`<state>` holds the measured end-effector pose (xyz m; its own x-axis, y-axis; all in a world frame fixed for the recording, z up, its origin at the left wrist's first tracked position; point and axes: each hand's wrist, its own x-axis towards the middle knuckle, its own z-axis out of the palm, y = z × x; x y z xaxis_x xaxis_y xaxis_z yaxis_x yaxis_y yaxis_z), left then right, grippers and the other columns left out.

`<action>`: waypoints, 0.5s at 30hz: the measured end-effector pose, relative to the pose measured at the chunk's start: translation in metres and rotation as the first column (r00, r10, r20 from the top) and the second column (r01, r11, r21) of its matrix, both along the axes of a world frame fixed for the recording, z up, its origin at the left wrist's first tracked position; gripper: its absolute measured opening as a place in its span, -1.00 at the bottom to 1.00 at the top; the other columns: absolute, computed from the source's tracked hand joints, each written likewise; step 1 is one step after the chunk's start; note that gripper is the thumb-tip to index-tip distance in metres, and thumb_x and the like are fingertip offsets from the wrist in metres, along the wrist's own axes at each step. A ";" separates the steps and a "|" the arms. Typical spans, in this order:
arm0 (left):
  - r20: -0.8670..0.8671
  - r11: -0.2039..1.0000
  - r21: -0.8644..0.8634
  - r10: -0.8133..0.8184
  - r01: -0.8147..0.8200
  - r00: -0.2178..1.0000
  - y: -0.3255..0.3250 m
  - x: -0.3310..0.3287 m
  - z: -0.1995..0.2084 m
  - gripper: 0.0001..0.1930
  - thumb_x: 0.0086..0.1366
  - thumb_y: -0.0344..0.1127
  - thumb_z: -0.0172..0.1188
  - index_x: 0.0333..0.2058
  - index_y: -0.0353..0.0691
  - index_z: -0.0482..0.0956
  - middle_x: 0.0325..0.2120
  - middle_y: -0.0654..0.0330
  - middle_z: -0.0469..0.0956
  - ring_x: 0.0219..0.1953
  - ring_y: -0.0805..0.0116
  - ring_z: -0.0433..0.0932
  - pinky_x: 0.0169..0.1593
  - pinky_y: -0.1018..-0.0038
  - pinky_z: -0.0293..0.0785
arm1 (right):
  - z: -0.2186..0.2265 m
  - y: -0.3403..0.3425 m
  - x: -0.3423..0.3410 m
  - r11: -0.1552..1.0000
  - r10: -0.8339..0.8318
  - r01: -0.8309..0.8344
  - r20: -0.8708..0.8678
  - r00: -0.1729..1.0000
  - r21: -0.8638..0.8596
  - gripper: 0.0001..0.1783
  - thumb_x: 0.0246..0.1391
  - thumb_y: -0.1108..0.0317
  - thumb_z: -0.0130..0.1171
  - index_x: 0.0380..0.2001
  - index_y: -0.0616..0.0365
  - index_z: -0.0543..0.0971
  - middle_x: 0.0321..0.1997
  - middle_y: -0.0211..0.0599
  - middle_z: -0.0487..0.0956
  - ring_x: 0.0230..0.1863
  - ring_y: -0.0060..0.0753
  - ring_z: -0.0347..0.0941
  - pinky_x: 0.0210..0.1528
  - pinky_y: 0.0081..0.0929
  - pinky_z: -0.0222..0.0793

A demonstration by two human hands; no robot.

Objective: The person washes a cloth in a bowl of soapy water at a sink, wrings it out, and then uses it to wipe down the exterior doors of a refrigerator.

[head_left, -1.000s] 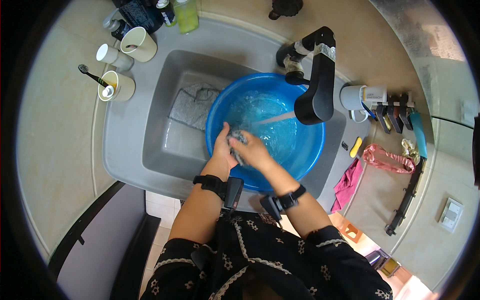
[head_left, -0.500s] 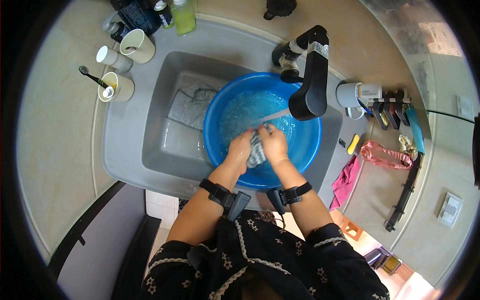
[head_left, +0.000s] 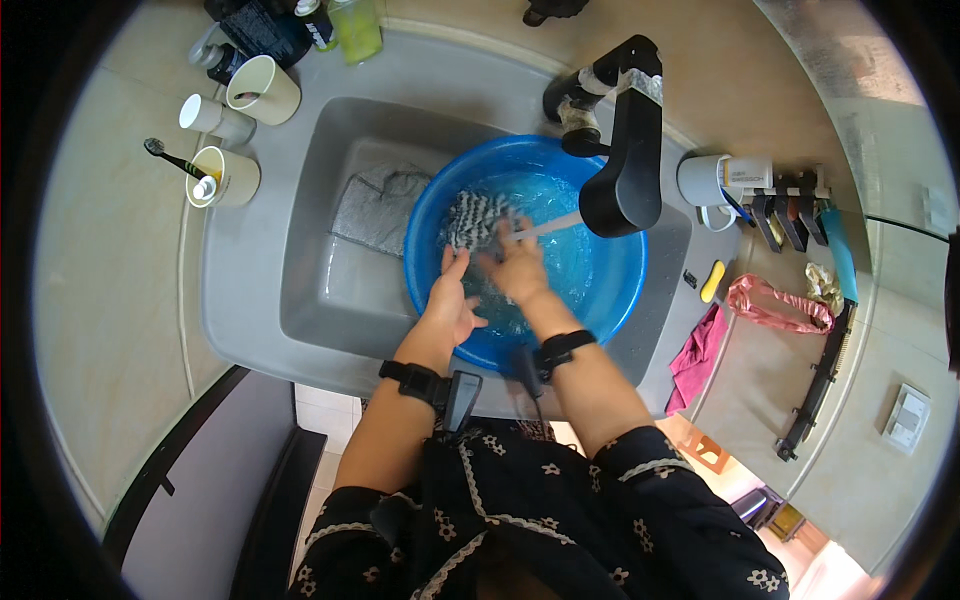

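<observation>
A blue plastic basin [head_left: 625, 300] of water stands in the grey sink, and a stream from the black faucet [head_left: 622, 185] runs into it. Inside floats a wet black-and-white patterned cloth [head_left: 474, 216], spread toward the basin's left side. My left hand [head_left: 453, 300] is just below the cloth over the basin's left edge, fingers apart, holding nothing. My right hand [head_left: 520, 268] is beside the cloth's lower right edge, under the stream; its fingers are smeared by motion, so their grip is unclear. Black straps with small devices circle both wrists.
A grey cloth [head_left: 380, 208] lies in the sink [head_left: 335, 305] left of the basin. Cups [head_left: 240, 180] and bottles line the far left rim. On the right are a white mug [head_left: 702, 183], a yellow object [head_left: 713, 281] and a pink cloth [head_left: 697, 357].
The patterned cloth, bunched between both hands before, now lies looser and farther up and left in the basin. My left hand has come off it and moved left; the right has shifted left.
</observation>
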<state>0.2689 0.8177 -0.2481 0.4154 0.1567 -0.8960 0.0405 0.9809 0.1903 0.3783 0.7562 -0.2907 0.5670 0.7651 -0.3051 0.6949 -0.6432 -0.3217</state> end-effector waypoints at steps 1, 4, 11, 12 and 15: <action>0.000 1.000 0.003 -0.002 0.002 1.000 0.002 0.000 -0.009 -0.20 0.19 0.21 -0.07 0.28 0.05 -0.19 0.30 0.11 -0.24 0.29 -0.18 -0.30 0.13 -0.32 -0.36 | -0.015 -0.001 -0.014 1.000 -0.002 0.002 0.000 1.000 0.003 -0.27 -0.06 0.03 0.14 0.15 0.13 0.23 0.13 0.20 0.25 0.19 0.14 0.12 0.20 -0.27 0.07; 0.282 0.942 -0.328 0.175 -0.077 0.943 0.007 -0.001 -0.018 -0.24 0.19 0.27 -0.13 0.19 -0.16 0.04 0.17 0.00 0.13 0.20 -0.08 0.08 0.09 -0.32 -0.18 | -0.030 -0.015 -0.030 0.997 -0.040 0.051 -0.211 0.977 0.049 -0.41 -0.04 0.08 0.10 0.06 0.11 0.34 -0.07 0.15 0.42 -0.02 0.08 0.35 0.05 -0.24 0.24; 0.063 0.970 -0.091 0.232 -0.226 0.971 -0.003 0.001 -0.037 -0.54 0.23 -0.17 0.08 0.03 -0.31 0.30 -0.12 0.00 0.43 -0.16 0.11 0.48 -0.17 0.20 0.44 | 0.088 -0.025 -0.036 0.998 -0.030 0.055 -0.589 0.808 0.026 -0.58 0.02 0.00 0.04 -0.33 0.19 0.48 -0.40 0.09 0.51 -0.31 0.11 0.45 -0.29 -0.17 0.34; 0.066 0.970 -0.090 0.233 -0.227 0.970 -0.005 0.004 -0.038 -0.54 0.23 -0.17 0.08 0.03 -0.31 0.30 -0.12 0.00 0.43 -0.16 0.11 0.48 -0.17 0.20 0.44 | 0.096 -0.027 -0.038 0.998 -0.005 0.039 -0.531 0.847 0.054 -0.59 0.02 0.00 0.06 -0.42 0.20 0.48 -0.46 0.05 0.51 -0.37 0.10 0.45 -0.37 -0.20 0.33; -0.012 0.995 -0.017 0.100 -0.101 0.995 -0.012 0.013 -0.029 -0.63 0.18 -0.35 0.14 -0.08 -0.43 0.36 -0.32 0.04 0.51 -0.31 0.20 0.52 -0.30 0.36 0.49 | 0.103 -0.032 -0.038 0.989 -0.004 0.057 -0.370 0.929 0.134 -0.60 0.02 0.00 0.07 -0.50 0.17 0.48 -0.50 0.00 0.50 -0.39 0.11 0.44 -0.40 -0.18 0.33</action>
